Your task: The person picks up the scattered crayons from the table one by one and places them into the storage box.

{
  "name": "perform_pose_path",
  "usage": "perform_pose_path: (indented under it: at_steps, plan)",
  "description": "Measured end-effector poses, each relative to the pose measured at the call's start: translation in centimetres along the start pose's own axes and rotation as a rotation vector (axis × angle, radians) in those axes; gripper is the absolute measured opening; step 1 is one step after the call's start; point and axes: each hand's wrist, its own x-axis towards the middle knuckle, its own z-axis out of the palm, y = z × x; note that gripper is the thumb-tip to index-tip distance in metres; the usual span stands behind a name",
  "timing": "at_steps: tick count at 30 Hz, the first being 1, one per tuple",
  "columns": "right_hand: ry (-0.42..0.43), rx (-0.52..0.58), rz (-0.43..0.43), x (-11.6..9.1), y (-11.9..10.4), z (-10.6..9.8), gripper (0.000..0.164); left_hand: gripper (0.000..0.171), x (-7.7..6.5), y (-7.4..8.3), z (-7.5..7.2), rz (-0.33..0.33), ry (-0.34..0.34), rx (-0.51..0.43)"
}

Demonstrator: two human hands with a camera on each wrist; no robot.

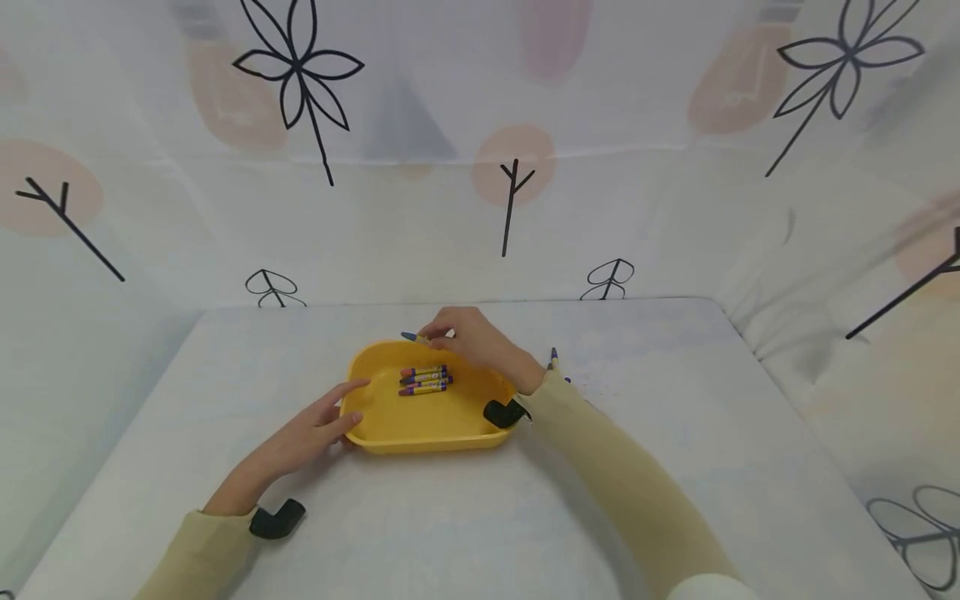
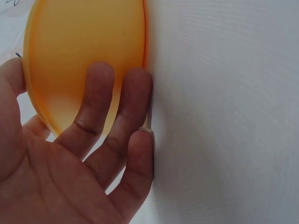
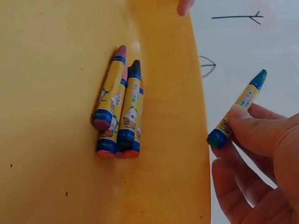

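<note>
My right hand (image 1: pixel 474 335) pinches a green oil pastel (image 3: pixel 237 108) between thumb and fingers, over the far rim of a yellow tray (image 1: pixel 427 425). The pastel's green tip points away from the thumb. Inside the tray lies a small pile of several oil pastels (image 1: pixel 426 379) in yellow wrappers with blue bands; a dark one (image 3: pixel 130 105) and a purplish one (image 3: pixel 110 88) rest on top. My left hand (image 1: pixel 311 429) holds the tray's left side, one digit over the rim. In the left wrist view, other fingers (image 2: pixel 99 88) lie against its outer wall.
On the white table (image 1: pixel 375 533), right of the tray and partly behind my right forearm, lies another oil pastel (image 1: pixel 554 358), with a small blue end (image 1: pixel 567 380) of something near it. A patterned white cloth (image 1: pixel 420 225) hangs behind the table.
</note>
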Motion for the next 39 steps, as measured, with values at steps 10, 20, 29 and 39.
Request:
perform_pose_path:
  at_steps: [10, 20, 29, 39]
  plan:
    - [-0.106, -0.025, 0.066, 0.1, -0.1, 0.4, 0.014, 0.058, 0.1, -0.3, 0.1, 0.018, 0.002, -0.009]
    - [-0.251, -0.18, 0.134, 0.4, -0.1, 1.2, 0.012, 0.057, 0.0, -0.3, 0.1, 0.034, -0.008, -0.018]
    - [-0.3, -0.316, 0.14, 0.2, -0.6, 1.6, 0.011, 0.057, 0.1, -0.3, 0.2, 0.013, -0.003, -0.009]
    - [-0.272, -0.197, 0.154, 0.2, -0.1, 1.4, 0.015, 0.057, 0.1, -0.3, 0.1, 0.008, -0.001, -0.01]
